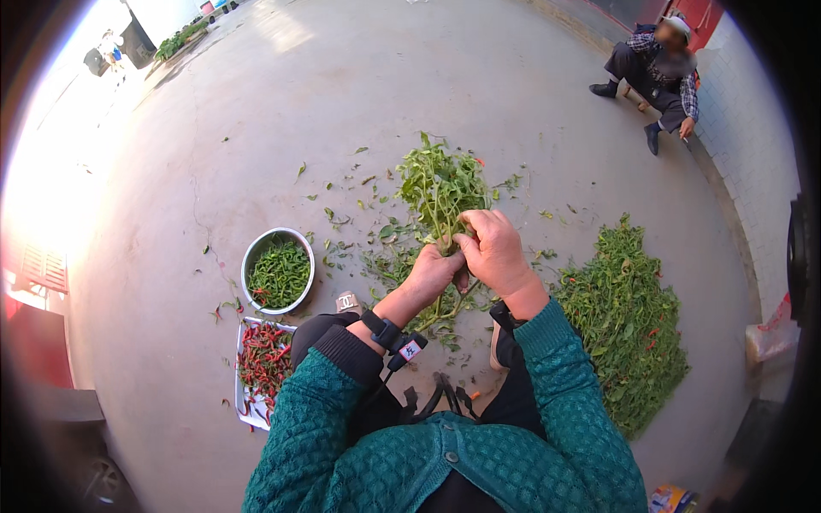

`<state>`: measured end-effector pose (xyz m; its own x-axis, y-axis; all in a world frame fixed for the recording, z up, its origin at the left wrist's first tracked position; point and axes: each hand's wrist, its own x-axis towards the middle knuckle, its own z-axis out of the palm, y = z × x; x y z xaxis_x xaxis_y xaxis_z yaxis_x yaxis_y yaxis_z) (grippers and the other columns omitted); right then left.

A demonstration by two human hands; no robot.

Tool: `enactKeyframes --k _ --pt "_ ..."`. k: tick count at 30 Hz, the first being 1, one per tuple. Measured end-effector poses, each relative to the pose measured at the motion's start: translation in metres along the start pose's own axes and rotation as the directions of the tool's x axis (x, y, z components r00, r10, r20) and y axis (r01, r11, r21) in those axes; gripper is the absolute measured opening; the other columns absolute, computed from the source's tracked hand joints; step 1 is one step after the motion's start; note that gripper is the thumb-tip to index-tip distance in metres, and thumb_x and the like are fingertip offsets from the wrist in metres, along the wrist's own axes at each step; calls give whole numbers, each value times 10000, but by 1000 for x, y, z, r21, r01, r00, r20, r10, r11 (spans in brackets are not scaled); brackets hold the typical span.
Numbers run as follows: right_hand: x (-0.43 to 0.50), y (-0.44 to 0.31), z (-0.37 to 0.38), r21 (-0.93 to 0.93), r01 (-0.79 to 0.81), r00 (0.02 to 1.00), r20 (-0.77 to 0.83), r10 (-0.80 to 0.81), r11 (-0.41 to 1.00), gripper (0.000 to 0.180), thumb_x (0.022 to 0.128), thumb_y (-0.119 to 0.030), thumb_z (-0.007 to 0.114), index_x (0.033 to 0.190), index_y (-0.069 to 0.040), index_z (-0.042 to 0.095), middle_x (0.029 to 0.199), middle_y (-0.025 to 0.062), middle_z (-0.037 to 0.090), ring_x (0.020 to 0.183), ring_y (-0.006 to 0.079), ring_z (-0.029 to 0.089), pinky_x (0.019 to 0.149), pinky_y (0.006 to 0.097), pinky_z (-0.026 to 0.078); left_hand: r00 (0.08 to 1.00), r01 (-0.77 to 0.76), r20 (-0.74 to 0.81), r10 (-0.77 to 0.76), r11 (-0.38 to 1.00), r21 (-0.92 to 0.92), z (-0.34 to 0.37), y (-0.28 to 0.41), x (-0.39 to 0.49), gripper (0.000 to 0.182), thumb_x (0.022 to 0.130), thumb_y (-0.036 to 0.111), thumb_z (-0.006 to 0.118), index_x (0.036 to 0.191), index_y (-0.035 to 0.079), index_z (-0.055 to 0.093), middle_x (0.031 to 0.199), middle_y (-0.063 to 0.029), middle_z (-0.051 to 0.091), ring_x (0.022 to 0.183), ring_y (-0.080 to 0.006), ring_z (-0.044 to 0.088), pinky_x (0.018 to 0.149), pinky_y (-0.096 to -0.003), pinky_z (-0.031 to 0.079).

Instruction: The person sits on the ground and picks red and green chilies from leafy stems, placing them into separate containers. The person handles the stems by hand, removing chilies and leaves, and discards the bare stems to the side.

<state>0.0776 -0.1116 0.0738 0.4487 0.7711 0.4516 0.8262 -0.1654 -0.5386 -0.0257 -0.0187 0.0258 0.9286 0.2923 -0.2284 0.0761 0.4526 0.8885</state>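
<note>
A leafy pepper plant point(442, 183) is held upright in front of me, its leaves pointing away and its stems running back towards my lap. My left hand point(433, 272) grips the stems. Just above it, my right hand point(492, 247) has its thumb and fingers closed among the stems; whether a pepper is between them is hidden. To the left stands a round metal basin point(246, 272) of green chili peppers point(280, 272) with a few red ones. Nearer me lies a white tray point(241, 401) of red chili peppers point(263, 356).
A large heap of pepper plants point(625, 327) lies at the right. Loose leaves point(337, 218) are scattered over the concrete floor around the plant. A seated person point(660, 70) is by the wall at upper right. A plastic bag point(773, 336) lies at the far right.
</note>
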Motion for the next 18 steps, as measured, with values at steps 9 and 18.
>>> enactKeyframes --k 9,18 --pt "4 47 -34 -9 49 994 -100 -49 999 59 758 -48 672 801 -71 639 758 72 610 788 278 567 682 385 478 997 73 -4 -73 997 -15 14 15 5 165 997 214 504 1000 53 541 702 -19 569 448 -85 448 403 -216 330" --pt "23 82 -99 593 -340 574 -484 661 730 170 889 -182 635 821 -28 609 667 -6 538 566 125 505 507 277 426 990 117 64 -126 985 128 13 21 2 238 1001 272 497 994 36 528 609 -26 557 380 -83 413 370 -228 312"
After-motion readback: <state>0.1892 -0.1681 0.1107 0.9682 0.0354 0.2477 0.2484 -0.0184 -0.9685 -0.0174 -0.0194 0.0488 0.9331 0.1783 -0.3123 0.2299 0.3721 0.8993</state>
